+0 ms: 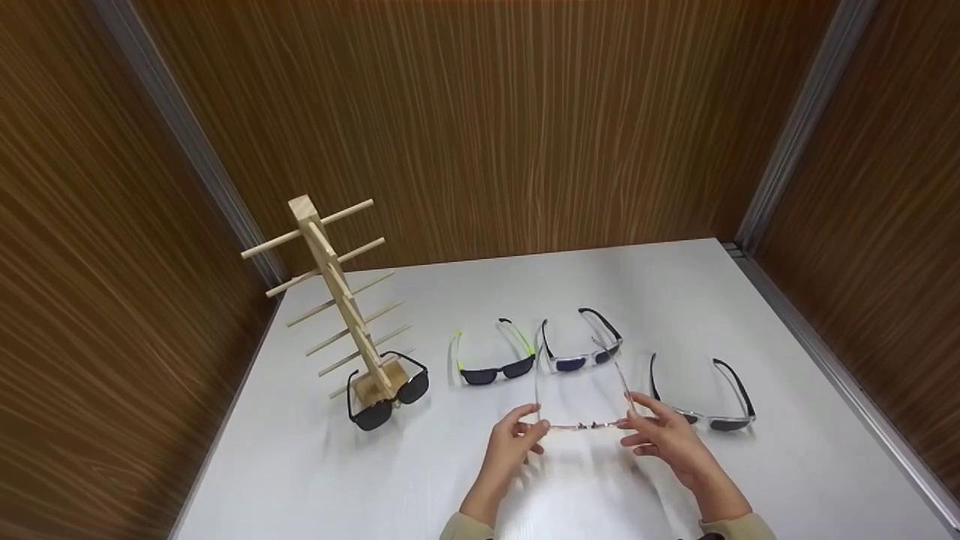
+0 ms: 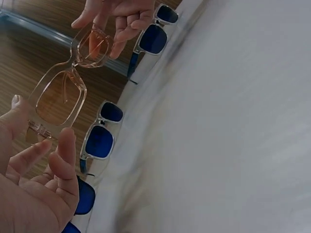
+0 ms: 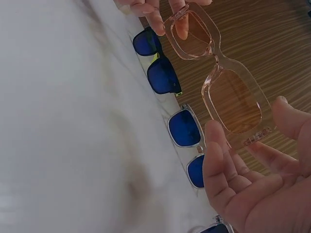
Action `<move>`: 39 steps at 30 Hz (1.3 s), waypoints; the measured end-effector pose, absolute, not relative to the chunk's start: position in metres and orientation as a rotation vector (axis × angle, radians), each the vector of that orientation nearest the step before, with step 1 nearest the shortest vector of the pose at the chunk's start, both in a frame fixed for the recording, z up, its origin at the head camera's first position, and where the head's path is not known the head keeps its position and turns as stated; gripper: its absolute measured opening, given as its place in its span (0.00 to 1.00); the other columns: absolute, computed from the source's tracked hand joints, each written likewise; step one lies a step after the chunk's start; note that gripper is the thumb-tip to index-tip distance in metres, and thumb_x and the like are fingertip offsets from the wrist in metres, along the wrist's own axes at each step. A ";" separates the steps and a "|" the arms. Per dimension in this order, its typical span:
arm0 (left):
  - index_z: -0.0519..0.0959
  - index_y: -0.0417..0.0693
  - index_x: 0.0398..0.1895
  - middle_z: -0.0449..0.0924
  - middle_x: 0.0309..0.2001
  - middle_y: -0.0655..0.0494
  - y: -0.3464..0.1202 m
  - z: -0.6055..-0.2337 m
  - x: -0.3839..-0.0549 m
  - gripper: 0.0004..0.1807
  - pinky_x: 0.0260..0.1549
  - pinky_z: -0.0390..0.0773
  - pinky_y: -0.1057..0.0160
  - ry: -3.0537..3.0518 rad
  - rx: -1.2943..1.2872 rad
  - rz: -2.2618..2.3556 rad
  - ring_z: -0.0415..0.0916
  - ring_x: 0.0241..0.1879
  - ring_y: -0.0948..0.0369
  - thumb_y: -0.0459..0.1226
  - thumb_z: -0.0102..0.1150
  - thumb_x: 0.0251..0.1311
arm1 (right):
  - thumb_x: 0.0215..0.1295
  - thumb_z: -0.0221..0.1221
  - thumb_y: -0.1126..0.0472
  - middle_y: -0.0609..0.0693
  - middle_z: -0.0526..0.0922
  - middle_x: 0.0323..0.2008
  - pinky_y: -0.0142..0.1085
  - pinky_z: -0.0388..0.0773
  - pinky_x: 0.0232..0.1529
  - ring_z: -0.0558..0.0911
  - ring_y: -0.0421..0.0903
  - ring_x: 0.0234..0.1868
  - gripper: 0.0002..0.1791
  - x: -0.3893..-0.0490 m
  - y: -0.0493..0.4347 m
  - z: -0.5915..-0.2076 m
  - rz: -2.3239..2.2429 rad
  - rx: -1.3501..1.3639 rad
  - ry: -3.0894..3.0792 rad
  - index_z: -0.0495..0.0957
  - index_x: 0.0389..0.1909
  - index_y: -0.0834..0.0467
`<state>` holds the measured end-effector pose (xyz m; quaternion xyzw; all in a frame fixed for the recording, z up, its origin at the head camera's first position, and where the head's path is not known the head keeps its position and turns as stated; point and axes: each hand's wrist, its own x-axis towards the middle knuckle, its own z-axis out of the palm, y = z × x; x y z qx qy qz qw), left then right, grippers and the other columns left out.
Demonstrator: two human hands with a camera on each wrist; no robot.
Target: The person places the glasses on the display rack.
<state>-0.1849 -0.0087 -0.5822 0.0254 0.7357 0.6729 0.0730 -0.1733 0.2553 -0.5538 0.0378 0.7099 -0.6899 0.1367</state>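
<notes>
Both hands hold a pair of clear-framed sunglasses [image 3: 217, 63] with orange-tinted lenses above the table, temples unfolded and pointing away. My left hand [image 1: 512, 442] pinches the frame's left hinge corner between thumb and fingers. At the opposite corner, my right hand [image 1: 670, 442] pinches the frame the same way. In the left wrist view the tinted lens [image 2: 59, 98] shows between the two hands. Just behind the right hand lie clear-framed sunglasses with dark temples [image 1: 729, 424], partly covered by that hand in the head view.
A wooden display rack [image 1: 341, 292] with several pegs stands at left; black sunglasses [image 1: 373, 415] hang low on it. Sunglasses with yellow-green temples [image 1: 480, 376] and a clear-framed pair [image 1: 571, 364] lie on the white table [image 1: 810, 480]. Wood-grain panels [image 1: 480, 127] enclose it.
</notes>
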 end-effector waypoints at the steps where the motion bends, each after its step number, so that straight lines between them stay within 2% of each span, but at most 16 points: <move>1: 0.73 0.45 0.57 0.76 0.29 0.58 -0.010 -0.582 -0.185 0.25 0.17 0.68 0.66 2.209 0.069 2.024 0.79 0.24 0.57 0.45 0.61 0.58 | 0.66 0.55 0.51 0.57 0.81 0.44 0.38 0.79 0.36 0.82 0.50 0.38 0.38 -0.174 0.254 -0.554 -1.991 0.103 2.057 0.50 0.70 0.63; 6: 0.73 0.44 0.57 0.77 0.29 0.57 -0.017 -0.579 -0.187 0.26 0.19 0.70 0.67 2.204 0.068 2.037 0.78 0.24 0.60 0.47 0.61 0.57 | 0.66 0.55 0.51 0.58 0.81 0.44 0.38 0.78 0.37 0.82 0.51 0.38 0.37 -0.179 0.248 -0.551 -1.986 0.076 2.071 0.51 0.69 0.63; 13: 0.73 0.42 0.56 0.78 0.30 0.51 -0.024 -0.567 -0.183 0.25 0.23 0.74 0.64 2.195 0.057 2.057 0.79 0.25 0.56 0.45 0.61 0.58 | 0.68 0.54 0.54 0.58 0.81 0.43 0.40 0.78 0.37 0.82 0.54 0.38 0.36 -0.182 0.240 -0.550 -2.005 0.093 2.053 0.51 0.70 0.62; 15: 0.73 0.44 0.57 0.79 0.31 0.52 -0.026 -0.575 -0.186 0.27 0.23 0.74 0.65 2.195 0.043 2.053 0.79 0.25 0.59 0.47 0.62 0.57 | 0.68 0.54 0.54 0.58 0.81 0.43 0.40 0.78 0.37 0.83 0.54 0.37 0.35 -0.183 0.238 -0.551 -2.007 0.094 2.053 0.51 0.70 0.62; 19: 0.73 0.43 0.57 0.78 0.30 0.55 -0.030 -0.575 -0.186 0.27 0.24 0.75 0.65 2.193 0.023 2.058 0.79 0.26 0.59 0.47 0.61 0.57 | 0.67 0.55 0.53 0.59 0.81 0.43 0.40 0.79 0.37 0.83 0.54 0.37 0.36 -0.183 0.232 -0.552 -2.007 0.086 2.050 0.51 0.69 0.62; 27: 0.72 0.42 0.58 0.80 0.31 0.50 -0.040 -0.575 -0.185 0.25 0.25 0.76 0.62 2.185 -0.001 2.089 0.79 0.27 0.53 0.43 0.60 0.60 | 0.66 0.56 0.53 0.59 0.81 0.43 0.40 0.78 0.38 0.83 0.55 0.37 0.36 -0.185 0.222 -0.550 -2.026 0.053 2.047 0.53 0.69 0.62; 33: 0.73 0.44 0.58 0.81 0.33 0.50 -0.047 -0.573 -0.183 0.25 0.25 0.76 0.64 2.202 -0.057 2.069 0.79 0.26 0.59 0.44 0.60 0.59 | 0.66 0.56 0.53 0.60 0.81 0.43 0.41 0.79 0.37 0.83 0.55 0.36 0.35 -0.189 0.213 -0.550 -2.008 0.063 2.060 0.55 0.68 0.62; 39: 0.73 0.43 0.57 0.80 0.34 0.46 -0.057 -0.571 -0.180 0.26 0.25 0.75 0.64 2.205 -0.062 2.099 0.78 0.25 0.59 0.46 0.61 0.57 | 0.66 0.56 0.55 0.63 0.80 0.44 0.42 0.78 0.38 0.82 0.55 0.37 0.34 -0.191 0.205 -0.547 -1.994 -0.040 2.041 0.54 0.68 0.63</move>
